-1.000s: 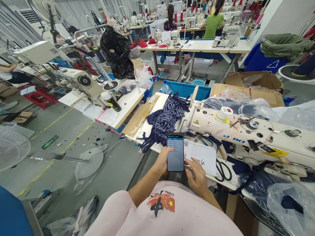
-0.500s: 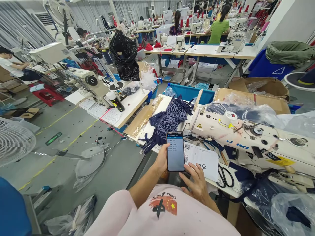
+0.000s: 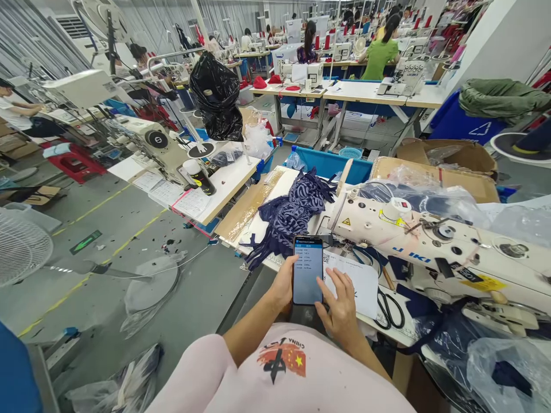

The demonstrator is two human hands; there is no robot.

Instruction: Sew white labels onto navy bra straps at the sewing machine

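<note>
Navy patterned cloth (image 3: 289, 217) lies on the surface (image 3: 275, 189) beyond the left hand (image 3: 284, 282), whose grip is closed round the phone (image 3: 307, 269). Right hand (image 3: 342, 307), open, touches the phone's right edge, over white paper (image 3: 359, 281), scissors (image 3: 390, 310) just beside.

Navy white-patterned fabric (image 3: 293, 215), black phone (image 3: 307, 269)

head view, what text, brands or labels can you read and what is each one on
"JUKI" on the white sewing machine, first letters partly hidden.
"CHINA" upside down on the pink shirt.
Phone screen lines: too small to read.
Paper sheet with a QR code: print too small.
Yellow stickers on the machine: unreadable.
</note>
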